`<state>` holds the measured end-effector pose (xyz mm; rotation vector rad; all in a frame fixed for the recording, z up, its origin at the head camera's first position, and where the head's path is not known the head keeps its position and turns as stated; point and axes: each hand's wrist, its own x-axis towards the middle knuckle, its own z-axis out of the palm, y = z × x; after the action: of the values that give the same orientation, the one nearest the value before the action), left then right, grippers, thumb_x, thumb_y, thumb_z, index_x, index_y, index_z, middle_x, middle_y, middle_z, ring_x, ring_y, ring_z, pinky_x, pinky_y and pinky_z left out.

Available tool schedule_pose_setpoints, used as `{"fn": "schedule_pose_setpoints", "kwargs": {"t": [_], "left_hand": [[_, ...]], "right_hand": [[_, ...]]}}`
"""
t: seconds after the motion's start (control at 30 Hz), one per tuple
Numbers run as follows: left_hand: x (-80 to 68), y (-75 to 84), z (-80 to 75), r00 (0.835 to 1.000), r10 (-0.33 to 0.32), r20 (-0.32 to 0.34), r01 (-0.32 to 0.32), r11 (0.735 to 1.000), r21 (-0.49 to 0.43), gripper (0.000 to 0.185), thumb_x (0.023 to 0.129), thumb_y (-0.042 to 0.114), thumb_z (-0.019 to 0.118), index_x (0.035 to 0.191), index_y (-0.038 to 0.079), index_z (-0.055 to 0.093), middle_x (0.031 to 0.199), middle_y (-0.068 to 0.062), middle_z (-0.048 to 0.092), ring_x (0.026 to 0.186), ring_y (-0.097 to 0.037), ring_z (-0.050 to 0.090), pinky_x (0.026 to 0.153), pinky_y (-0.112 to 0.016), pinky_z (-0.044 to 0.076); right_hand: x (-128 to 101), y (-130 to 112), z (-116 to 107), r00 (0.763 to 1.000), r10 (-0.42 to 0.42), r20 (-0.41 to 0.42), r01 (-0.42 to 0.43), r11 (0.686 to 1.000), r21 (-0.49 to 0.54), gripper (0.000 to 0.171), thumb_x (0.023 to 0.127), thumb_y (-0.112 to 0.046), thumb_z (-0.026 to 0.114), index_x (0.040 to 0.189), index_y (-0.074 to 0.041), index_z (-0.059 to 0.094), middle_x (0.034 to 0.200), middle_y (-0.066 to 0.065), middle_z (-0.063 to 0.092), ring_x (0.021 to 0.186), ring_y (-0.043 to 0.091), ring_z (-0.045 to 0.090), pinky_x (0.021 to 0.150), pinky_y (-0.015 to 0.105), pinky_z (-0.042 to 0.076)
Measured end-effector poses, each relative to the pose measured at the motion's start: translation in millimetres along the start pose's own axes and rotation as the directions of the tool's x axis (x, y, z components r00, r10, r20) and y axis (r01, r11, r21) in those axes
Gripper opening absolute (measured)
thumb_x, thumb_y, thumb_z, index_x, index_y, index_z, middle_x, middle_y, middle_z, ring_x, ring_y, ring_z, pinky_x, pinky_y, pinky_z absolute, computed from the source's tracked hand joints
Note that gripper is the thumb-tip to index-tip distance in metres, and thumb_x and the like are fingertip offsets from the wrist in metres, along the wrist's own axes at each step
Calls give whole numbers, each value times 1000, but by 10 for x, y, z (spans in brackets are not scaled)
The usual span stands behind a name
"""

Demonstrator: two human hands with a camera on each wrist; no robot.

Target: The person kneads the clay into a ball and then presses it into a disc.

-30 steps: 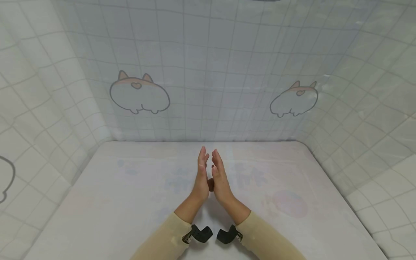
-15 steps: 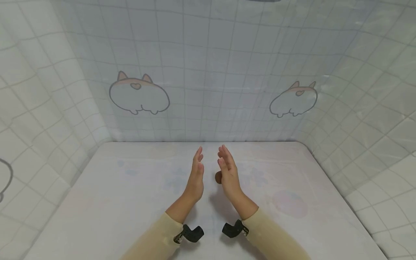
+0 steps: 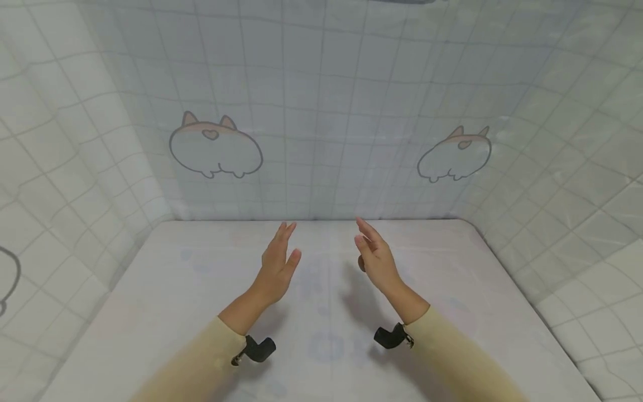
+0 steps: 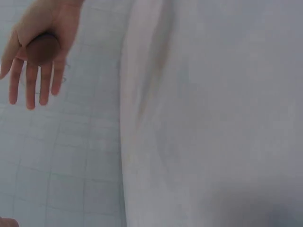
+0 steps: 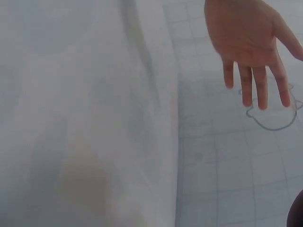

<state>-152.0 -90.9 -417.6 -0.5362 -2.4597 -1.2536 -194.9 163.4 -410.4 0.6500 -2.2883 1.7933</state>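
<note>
My left hand [image 3: 277, 265] is raised above the table with its fingers extended and thumb apart. Its palm, bare in the right wrist view, faces the other hand. Opposite it, across a wide gap, my right hand [image 3: 378, 261] holds its fingers nearly straight. Against the right palm sits a small, round brown ball [image 4: 43, 49], with the fingers stretched out past it rather than wrapped around it. In the head view most of the ball is hidden behind the right hand. A dark brown rounded edge shows at the right wrist view's lower right corner.
A pale table cover [image 3: 321, 312] with faint coloured prints lies below both hands. White grid-patterned sheets [image 3: 321, 111] with cartoon animal drawings rise at the back and both sides. A black wrist mount [image 3: 258, 350] sits on each beige sleeve.
The hands, earlier nearly palm to palm with the brown ball between them, have moved apart, left hand to the left and right hand to the right. The ball has gone along with the right hand.
</note>
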Motion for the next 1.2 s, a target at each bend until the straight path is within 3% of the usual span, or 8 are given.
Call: {"fn": "schedule_pose_setpoints", "kwargs": {"t": [0.07,0.13,0.23,0.3,0.37,0.6,0.93,1.2], "left_hand": [[-18,-32,-48,1000,17,16,-18,997,75,74,104,63,22,161,17,15,167,-15,5,150,-41,9,110,-72,3],[-36,-59,-88,999,27,36,-32,989,142,70,106,60,25,162,18,14,167,-16,5,150,-42,11,110,-71,4],[-55,-82,-147,997,32,66,-46,972,230,68,107,56,30,162,19,14,167,-15,5,150,-41,12,111,-70,6],[-67,-97,-190,996,28,89,-52,957,285,68,106,55,33,162,20,15,167,-15,5,150,-40,12,111,-69,6],[-78,-104,-245,993,19,113,-56,940,336,69,106,54,37,162,20,15,167,-15,6,150,-40,11,112,-68,5],[-92,-146,-419,979,-63,195,-41,872,488,72,104,55,43,162,23,16,167,-16,4,150,-41,10,115,-64,2],[-233,-361,-377,953,-144,268,-32,829,559,76,102,63,39,161,19,22,166,-20,6,149,-47,11,112,-69,3],[-342,-534,-250,935,-201,292,-5,817,576,81,100,68,37,160,16,24,164,-26,9,147,-53,11,111,-72,3]], "right_hand": [[15,19,-63,1000,-17,10,17,998,-64,50,107,-29,51,152,-11,43,157,10,38,125,36,54,113,45,34],[30,28,-124,999,-43,19,45,988,-149,49,107,-33,52,149,-10,48,157,8,39,122,35,55,114,46,32],[50,32,-208,997,-68,42,76,963,-258,50,106,-37,52,146,-8,52,157,7,40,123,33,55,104,49,44],[58,43,-263,995,-77,63,94,938,-334,51,106,-40,51,146,-8,52,157,7,39,142,30,38,96,49,50],[64,58,-318,993,-79,84,106,917,-385,53,105,-41,51,147,-8,51,157,8,39,144,32,36,88,49,54],[76,160,-483,989,-41,140,108,849,-518,53,105,-41,52,149,-11,48,159,10,35,144,32,34,85,44,55],[72,481,-480,970,69,232,96,770,-631,56,102,-38,60,148,-7,49,156,18,38,142,40,35,108,57,37],[-4,654,-410,928,212,308,85,683,-726,59,103,-40,57,149,-5,47,156,23,35,143,45,30,111,66,26]]}}
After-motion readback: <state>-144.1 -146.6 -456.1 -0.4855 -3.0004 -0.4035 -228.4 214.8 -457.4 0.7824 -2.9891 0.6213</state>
